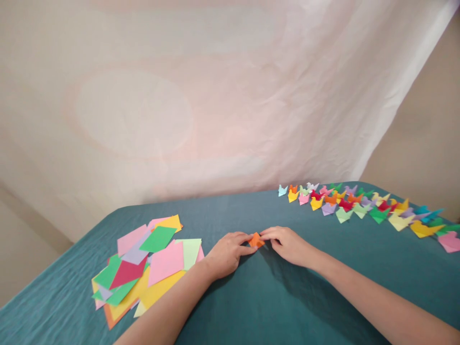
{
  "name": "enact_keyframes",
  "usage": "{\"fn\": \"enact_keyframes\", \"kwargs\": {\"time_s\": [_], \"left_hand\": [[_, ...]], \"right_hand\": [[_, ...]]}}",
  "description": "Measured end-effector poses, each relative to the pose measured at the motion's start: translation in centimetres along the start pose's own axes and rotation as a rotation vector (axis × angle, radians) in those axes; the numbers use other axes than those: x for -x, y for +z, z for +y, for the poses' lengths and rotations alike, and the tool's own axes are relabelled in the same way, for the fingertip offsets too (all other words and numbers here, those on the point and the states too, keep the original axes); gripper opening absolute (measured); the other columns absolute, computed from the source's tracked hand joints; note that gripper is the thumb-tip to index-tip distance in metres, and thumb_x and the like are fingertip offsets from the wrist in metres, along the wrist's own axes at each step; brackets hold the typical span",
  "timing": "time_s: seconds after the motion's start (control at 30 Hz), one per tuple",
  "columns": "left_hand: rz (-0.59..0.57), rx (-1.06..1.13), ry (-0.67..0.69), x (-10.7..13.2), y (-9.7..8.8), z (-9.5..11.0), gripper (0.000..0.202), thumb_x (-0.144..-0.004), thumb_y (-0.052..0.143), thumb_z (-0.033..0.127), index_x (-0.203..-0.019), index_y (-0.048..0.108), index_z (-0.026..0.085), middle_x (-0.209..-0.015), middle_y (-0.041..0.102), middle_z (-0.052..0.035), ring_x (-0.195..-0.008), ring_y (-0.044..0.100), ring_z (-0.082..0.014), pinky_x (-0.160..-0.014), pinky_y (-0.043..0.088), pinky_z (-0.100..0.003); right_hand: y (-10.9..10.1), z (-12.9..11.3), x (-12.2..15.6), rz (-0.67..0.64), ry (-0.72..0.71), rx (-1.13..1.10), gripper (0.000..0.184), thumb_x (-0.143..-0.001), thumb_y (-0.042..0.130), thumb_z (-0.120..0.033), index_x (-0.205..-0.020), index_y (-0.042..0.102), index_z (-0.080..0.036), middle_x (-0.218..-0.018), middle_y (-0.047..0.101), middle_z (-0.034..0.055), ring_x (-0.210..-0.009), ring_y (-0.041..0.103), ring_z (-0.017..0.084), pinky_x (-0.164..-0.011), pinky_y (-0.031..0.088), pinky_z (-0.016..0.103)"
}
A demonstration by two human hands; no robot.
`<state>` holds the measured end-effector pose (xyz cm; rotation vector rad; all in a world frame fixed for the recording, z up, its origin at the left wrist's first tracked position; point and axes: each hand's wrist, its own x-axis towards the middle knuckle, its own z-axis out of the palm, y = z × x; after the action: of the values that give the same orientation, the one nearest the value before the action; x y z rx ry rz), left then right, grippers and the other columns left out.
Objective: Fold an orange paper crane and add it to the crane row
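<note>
A small orange folded paper piece (256,240) rests on the teal tablecloth (273,297) near the table's middle. My left hand (228,254) pinches its left side with fingers curled. My right hand (287,245) pinches its right side, thumb and fingertips closed on the paper. Both forearms reach in from the bottom edge.
A loose pile of coloured paper squares (143,263) lies at the left. Several finished folded paper figures (359,203) in many colours stand in rows at the far right. A pale cloth backdrop (201,96) hangs behind the table.
</note>
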<state>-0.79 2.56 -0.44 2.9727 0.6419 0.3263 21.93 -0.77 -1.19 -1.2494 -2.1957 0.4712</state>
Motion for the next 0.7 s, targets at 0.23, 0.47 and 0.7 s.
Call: {"fn": "enact_keyframes", "kwargs": {"time_s": [0.23,0.47,0.7], "left_hand": [[0.041,-0.021,-0.003,0.0,0.3,0.4,0.038,-0.087,0.042,0.012,-0.12,0.054,0.027,-0.126,0.052,-0.0051,-0.113,0.048,-0.0201,-0.095,0.037,-0.037],[0.044,-0.006,0.007,-0.2,0.0,0.9,0.032,-0.087,0.041,0.013,-0.114,0.057,0.021,-0.115,0.06,-0.0051,-0.107,0.052,-0.019,-0.092,0.038,-0.035],[0.037,-0.009,-0.017,-0.3,0.0,1.0,0.035,-0.084,0.043,0.01,-0.113,0.057,0.022,-0.114,0.06,-0.0037,-0.104,0.052,-0.0188,-0.09,0.038,-0.034]], "right_hand": [[3.1,0.7,0.0,0.292,0.168,0.143,0.015,-0.079,0.056,-0.025,-0.091,0.062,-0.018,-0.092,0.058,0.0079,-0.09,0.054,0.021,-0.081,0.044,0.036],[3.6,0.3,0.0,0.298,0.213,0.227,0.015,-0.079,0.058,-0.032,-0.083,0.06,-0.019,-0.088,0.057,0.0065,-0.086,0.052,0.021,-0.077,0.041,0.035],[3.7,0.4,0.1,0.291,0.225,0.137,0.008,-0.077,0.059,-0.026,-0.081,0.063,-0.02,-0.088,0.059,0.0052,-0.085,0.053,0.02,-0.077,0.041,0.033]]}}
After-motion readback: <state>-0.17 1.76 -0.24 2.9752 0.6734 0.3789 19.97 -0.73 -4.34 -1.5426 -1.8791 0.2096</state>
